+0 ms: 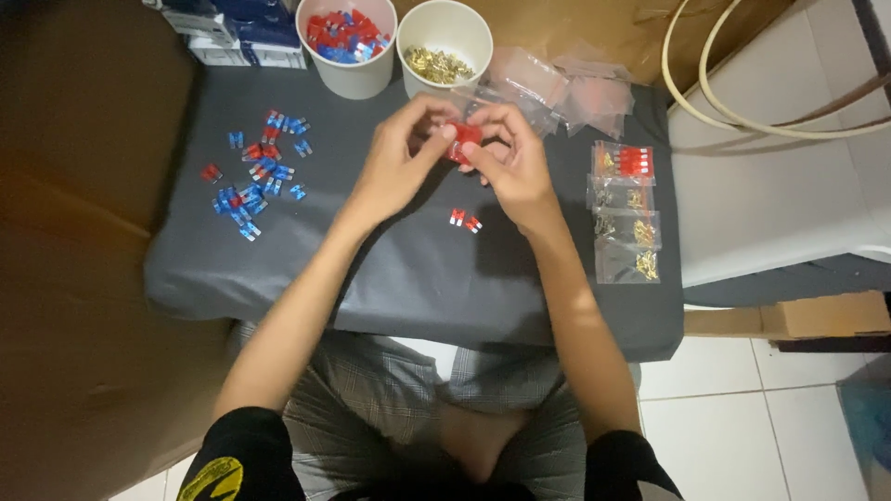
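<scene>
Hands, left hand (394, 167), right hand (515, 167), pinching red plastic parts (463, 141), grey table (408, 278).

Small red plastic pieces (462, 141) pinched above the dark cloth.

Both forearms reached forward from the bottom of the view and converged toward the middle, elbows wide apart and wrists close together. The left hand (397, 162) was turned palm-inward, knuckles up, its fingers (429, 113) curled and bent toward the right hand. The right hand (513, 162) mirrored it, wrist slightly cocked, its fingers (483, 148) bent in and pinched together. The fingertips of the two hands met, thumbs tucked below the other fingers. Both arms were bare to the upper arm, where short black sleeves began. Bent knees showed below the forearms.
</scene>
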